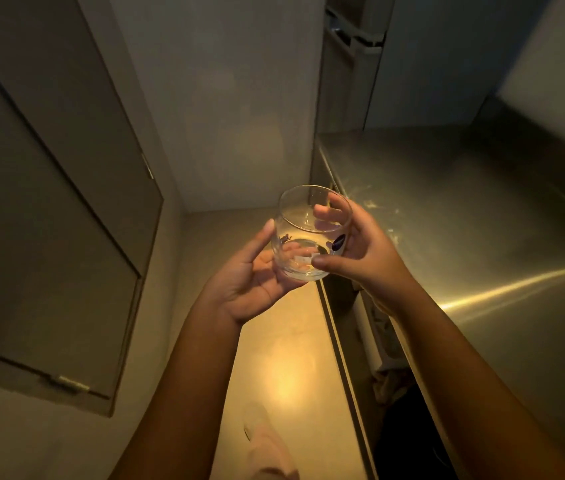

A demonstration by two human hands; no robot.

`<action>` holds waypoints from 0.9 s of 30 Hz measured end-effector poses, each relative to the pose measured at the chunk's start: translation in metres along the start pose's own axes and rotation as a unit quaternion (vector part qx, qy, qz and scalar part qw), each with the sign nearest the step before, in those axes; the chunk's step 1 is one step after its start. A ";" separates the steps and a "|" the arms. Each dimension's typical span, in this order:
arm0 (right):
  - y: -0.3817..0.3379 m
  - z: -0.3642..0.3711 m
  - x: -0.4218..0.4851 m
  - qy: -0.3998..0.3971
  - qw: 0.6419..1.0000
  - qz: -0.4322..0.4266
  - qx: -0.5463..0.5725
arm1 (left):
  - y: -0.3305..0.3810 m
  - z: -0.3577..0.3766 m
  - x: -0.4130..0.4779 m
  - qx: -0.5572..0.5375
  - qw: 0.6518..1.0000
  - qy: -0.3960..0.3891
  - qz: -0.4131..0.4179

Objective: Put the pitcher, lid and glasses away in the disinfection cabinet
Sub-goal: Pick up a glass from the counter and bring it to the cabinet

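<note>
**While both hands hold the glass**

Though something pale and blurred sits nearest at the bottom edge, too soft to identify, my forearms reach past it over the beige countertop. My left hand lies open, palm up, under the base of the glass, forefinger straight along its side. My right hand grips it, thumb pressed low on the near wall and fingers curled round the far side by the rim. So the glass hangs in the air, tilted, mouth facing away, a blue sticker on its right flank. Just right runs a steel counter; left stands a cupboard door, and beyond is a plain wall.
</note>
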State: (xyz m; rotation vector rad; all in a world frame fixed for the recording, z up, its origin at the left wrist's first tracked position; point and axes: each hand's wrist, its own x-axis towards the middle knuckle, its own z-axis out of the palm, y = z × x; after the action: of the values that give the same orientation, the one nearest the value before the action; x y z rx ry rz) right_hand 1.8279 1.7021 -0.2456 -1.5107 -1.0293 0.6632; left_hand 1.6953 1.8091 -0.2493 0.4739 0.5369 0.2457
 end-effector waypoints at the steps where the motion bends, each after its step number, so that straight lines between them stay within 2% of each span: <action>1: 0.000 0.004 0.021 0.001 1.000 0.001 -0.002 | 0.017 -0.002 0.012 0.006 1.000 0.005 0.006; 9: -0.013 0.028 0.175 -0.005 1.000 -0.024 -0.011 | 0.150 -0.017 0.095 0.036 0.998 -0.026 0.045; 19: 0.014 0.048 0.308 -0.037 0.999 -0.017 -0.001 | 0.241 -0.043 0.174 -0.001 0.999 0.018 0.051; 27: 0.047 0.025 0.453 -0.033 0.998 -0.044 0.007 | 0.330 -0.034 0.293 -0.017 0.999 0.013 0.046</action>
State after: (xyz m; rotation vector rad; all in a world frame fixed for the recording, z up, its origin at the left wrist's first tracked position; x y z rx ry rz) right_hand 2.0259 2.1123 -0.2369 -1.4314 -1.1315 0.6604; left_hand 1.8872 2.2076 -0.2388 0.4641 0.5360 0.3497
